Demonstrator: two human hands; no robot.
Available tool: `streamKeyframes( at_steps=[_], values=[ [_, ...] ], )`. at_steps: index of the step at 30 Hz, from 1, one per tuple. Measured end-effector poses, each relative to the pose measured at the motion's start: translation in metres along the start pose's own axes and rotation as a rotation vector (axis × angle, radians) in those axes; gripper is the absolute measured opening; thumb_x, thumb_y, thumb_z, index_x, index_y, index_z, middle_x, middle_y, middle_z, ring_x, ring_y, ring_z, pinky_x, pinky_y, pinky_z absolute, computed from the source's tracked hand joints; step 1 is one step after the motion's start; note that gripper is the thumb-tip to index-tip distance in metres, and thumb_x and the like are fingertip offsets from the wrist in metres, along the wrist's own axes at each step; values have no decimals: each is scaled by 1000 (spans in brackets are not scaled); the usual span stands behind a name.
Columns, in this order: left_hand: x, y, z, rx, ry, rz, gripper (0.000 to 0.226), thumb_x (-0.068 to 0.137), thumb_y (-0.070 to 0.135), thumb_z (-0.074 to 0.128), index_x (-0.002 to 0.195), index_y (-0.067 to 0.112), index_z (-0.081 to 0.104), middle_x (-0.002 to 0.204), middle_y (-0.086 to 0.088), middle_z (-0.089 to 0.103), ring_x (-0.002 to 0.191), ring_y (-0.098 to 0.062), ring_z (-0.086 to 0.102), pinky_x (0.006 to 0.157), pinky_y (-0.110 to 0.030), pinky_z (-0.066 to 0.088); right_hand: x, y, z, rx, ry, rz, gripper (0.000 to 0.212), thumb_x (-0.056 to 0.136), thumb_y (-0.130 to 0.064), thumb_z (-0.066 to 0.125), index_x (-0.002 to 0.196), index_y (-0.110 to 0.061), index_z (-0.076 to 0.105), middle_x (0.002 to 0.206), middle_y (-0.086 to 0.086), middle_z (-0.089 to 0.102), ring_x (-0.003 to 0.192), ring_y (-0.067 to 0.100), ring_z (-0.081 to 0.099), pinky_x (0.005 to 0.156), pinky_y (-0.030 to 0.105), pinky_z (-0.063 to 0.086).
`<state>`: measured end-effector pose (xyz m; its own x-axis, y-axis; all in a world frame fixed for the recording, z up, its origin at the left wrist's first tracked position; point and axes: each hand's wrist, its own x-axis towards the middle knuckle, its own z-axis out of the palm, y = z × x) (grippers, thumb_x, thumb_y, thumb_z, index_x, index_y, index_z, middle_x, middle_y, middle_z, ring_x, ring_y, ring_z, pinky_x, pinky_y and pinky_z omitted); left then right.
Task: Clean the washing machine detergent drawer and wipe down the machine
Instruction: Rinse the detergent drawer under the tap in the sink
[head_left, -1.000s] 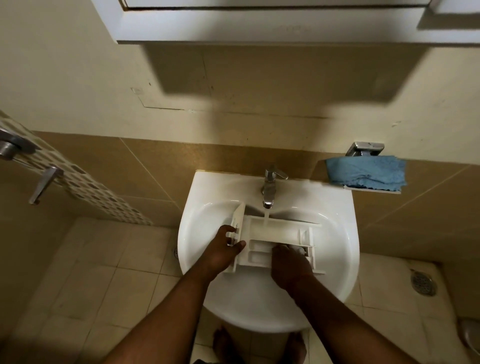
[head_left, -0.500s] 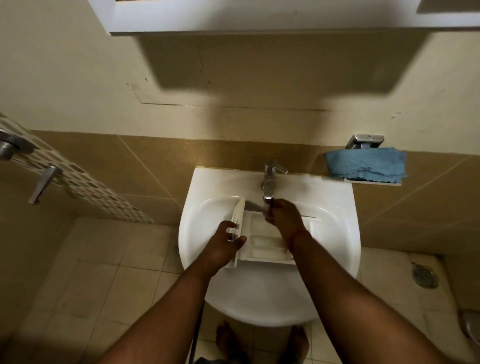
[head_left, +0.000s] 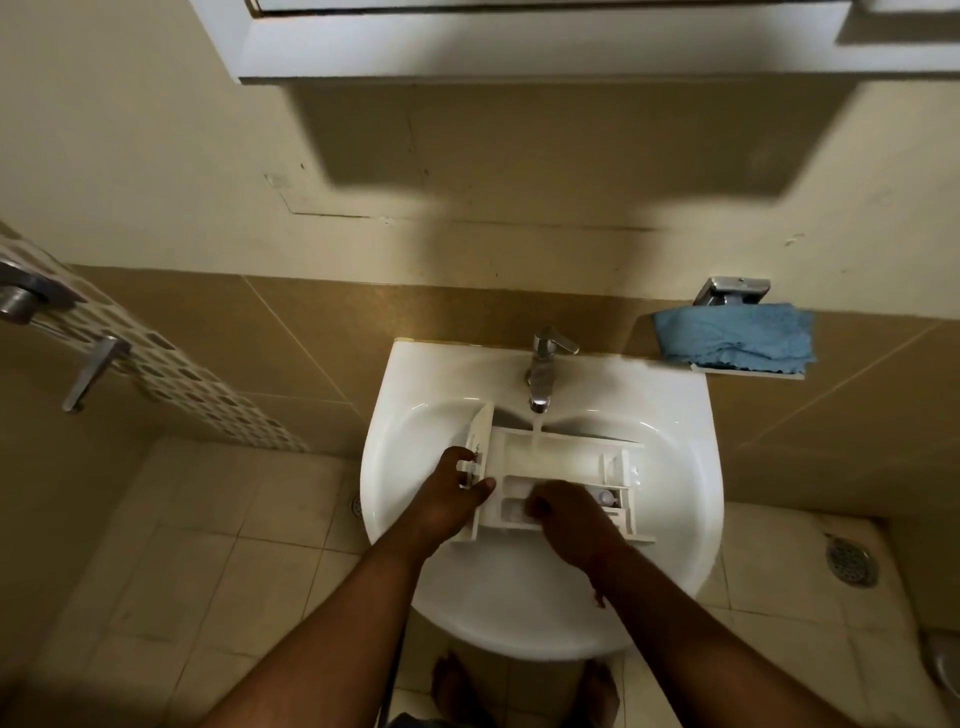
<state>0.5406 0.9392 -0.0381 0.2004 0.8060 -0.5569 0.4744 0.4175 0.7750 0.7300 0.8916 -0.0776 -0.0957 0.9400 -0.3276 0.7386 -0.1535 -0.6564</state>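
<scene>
White plastic detergent drawer (head_left: 563, 462) lies across the bowl of the white ceramic wall basin (head_left: 675, 415), front panel on the left end, standing up. Chrome lever tap (head_left: 543, 371) is running; the stream lands in the drawer's rear compartment. Left hand (head_left: 451, 496) grasps the front panel end, fingers wrapped over its top, thumb along the near side. Right hand (head_left: 569, 514) sits inside the near compartments with fingers curled; cannot tell whether it holds anything, the hand is blurred.

Around: blue terry cloth (head_left: 735, 335) folded on a small white shelf (head_left: 748, 370) right of the basin, chrome fitting (head_left: 731, 291) just above it. White cabinet (head_left: 545, 41) overhangs the basin from the wall. Chrome shower lever (head_left: 91, 374) on the left wall by a mosaic tile strip (head_left: 171, 374). Round floor drain (head_left: 852, 561) to the right.

Drawer spans most of the bowl; its right end is near the rim, free basin towards the person. Tap spout is just above the drawer's rear edge.
</scene>
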Motion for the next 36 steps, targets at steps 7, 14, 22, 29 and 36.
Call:
streamKeyframes(
  at_steps=[7,14,22,29,36],
  values=[
    [-5,-2,-8,81,79,29,40,88,32,70,121,27,48,109,-4,60,93,-21,63,80,-33,53,-27,5,4,-45,34,108,35,91,-4,46,117,-16,65,120,8,63,111,24,59,97,30,45],
    [-38,2,-22,187,324,109,41,81,33,75,115,29,52,97,0,62,85,-17,62,74,-28,48,-47,1,-4,155,62,154,21,94,-11,49,97,-22,67,111,1,65,105,19,60,90,25,44],
    [-78,6,-13,221,555,168,43,75,42,75,111,32,53,83,13,63,75,-7,63,71,-33,55,-56,-20,-3,610,-190,351,10,96,-9,48,95,-11,58,95,8,61,79,18,57,71,29,46],
    [-110,11,2,231,626,216,41,70,46,71,99,34,45,82,9,65,68,-8,63,59,-29,51,-54,-47,6,1233,-199,661,31,98,-31,56,109,-2,52,105,19,55,88,31,62,70,41,55],
    [-125,10,11,17,700,179,41,76,34,75,98,25,42,89,0,64,77,-16,63,64,-30,48,-58,-61,9,1454,48,474,25,100,-8,48,124,-2,43,118,21,56,101,35,62,74,43,55]
  ],
)
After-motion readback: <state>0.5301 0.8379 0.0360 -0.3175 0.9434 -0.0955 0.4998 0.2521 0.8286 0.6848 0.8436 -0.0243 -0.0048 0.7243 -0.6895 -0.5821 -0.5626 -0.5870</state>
